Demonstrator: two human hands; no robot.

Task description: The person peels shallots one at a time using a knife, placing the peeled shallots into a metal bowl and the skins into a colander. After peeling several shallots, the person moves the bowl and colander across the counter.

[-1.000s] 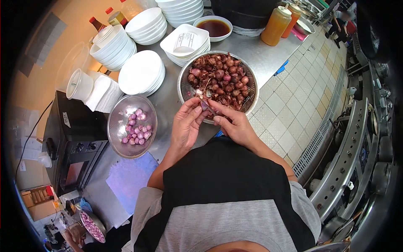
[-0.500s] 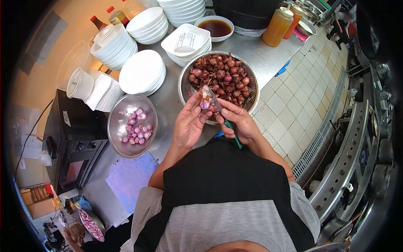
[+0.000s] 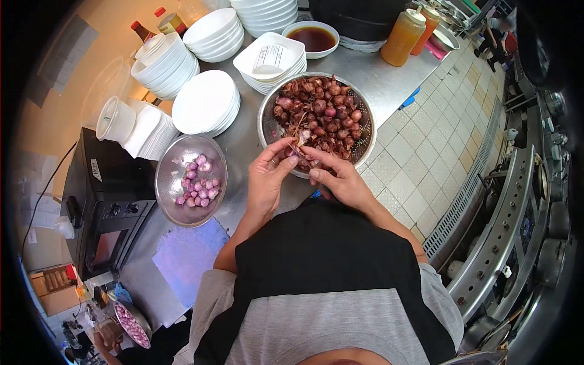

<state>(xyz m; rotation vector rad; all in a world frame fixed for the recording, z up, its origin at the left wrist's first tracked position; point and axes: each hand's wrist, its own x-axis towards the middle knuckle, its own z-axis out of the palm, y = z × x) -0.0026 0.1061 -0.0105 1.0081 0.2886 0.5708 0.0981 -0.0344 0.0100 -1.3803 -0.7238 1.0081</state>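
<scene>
A partly peeled shallot [image 3: 295, 152] is pinched between the thumb and fingers of my left hand [image 3: 266, 182], over the near rim of a steel colander [image 3: 264, 131]. My right hand [image 3: 345, 182] is closed, its index fingertip pulling at the loose skin on the shallot's top. Its lower fingers are curled under and hidden, and the green-handled knife does not show. Unpeeled brown shallots [image 3: 328, 112] and loose skins fill the colander. Left of my hands, a second perforated steel bowl [image 3: 167, 176] holds several peeled purple shallots [image 3: 198, 188].
White plates [image 3: 204, 102] and stacked bowls [image 3: 213, 33] stand at the back left, beside a bowl of dark liquid [image 3: 312, 39]. A black oven [image 3: 109, 207] and a bluish cloth [image 3: 188, 261] lie left. Sauce bottles [image 3: 403, 39] stand back right; stoves [image 3: 499, 243] line the right. Another person [image 3: 106, 340] works lower left.
The knife with the green handle, earlier across my right hand, has gone out of sight. My right fingers have moved up to the shallot's skin, and the shallot has dropped slightly lower between my fingers.
</scene>
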